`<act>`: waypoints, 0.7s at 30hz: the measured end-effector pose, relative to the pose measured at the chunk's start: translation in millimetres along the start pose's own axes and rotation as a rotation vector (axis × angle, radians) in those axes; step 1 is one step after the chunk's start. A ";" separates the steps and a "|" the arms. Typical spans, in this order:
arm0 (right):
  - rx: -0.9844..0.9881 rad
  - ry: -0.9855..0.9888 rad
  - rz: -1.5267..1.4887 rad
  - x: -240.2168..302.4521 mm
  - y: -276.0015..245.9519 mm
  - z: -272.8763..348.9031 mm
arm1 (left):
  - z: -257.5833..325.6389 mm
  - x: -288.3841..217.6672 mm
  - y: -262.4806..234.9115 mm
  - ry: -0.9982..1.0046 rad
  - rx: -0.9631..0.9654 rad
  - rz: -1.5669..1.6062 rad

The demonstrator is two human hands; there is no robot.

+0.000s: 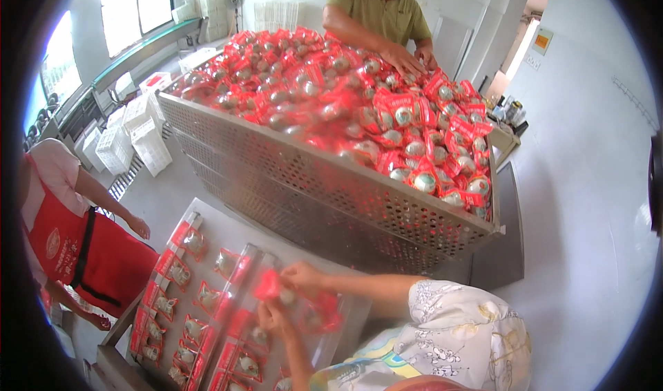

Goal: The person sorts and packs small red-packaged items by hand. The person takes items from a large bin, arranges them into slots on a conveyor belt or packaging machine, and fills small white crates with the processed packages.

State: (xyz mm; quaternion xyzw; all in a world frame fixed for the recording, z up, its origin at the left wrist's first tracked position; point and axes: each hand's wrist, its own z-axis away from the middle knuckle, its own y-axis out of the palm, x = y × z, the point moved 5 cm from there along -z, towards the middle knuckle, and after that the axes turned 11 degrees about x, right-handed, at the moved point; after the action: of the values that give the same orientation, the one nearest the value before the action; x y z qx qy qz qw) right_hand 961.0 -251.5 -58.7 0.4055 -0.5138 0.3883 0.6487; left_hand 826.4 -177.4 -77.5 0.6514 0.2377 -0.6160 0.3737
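Note:
Low in the view, my right hand [302,278] closes on a red-and-clear egg packet [268,285], blurred by motion. My left hand [274,320] is curled at the lower side of this packet and also seems to grip it. A pale round egg shows in the packet between the hands. Under and beside my hands, several similar packets [247,365] lie in rows on a grey table [242,222]. A raised strip [231,307] runs between two groups of rows. Other red packets [323,315] are partly hidden under my right forearm.
A large perforated metal bin [324,184], heaped with egg packets [404,118], stands beyond the table. Behind it, a co-worker's hands [407,61] are in the heap. At left stands another person in a red apron [103,249]. White crates [135,139] are stacked behind.

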 end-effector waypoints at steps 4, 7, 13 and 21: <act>-0.013 -0.010 0.019 1.6 -4.1 -0.2 | -0.5 2.6 -1.2 0.048 0.013 0.056; -0.047 0.019 0.113 4.4 -7.6 -1.8 | 3.4 -2.2 0.0 0.086 -0.012 0.069; -0.136 0.322 0.826 -4.7 -22.2 -10.3 | 23.4 18.8 14.0 -0.230 -0.066 0.479; 0.043 0.547 0.931 -14.2 -12.0 -24.5 | 40.4 49.4 4.8 -0.541 -0.317 0.675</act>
State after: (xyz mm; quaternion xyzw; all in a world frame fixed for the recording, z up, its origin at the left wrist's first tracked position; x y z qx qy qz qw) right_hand 978.3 -234.5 -77.7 0.0321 -0.4434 0.7367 0.5096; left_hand 811.2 -219.3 -123.5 0.4431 -0.0024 -0.5638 0.6969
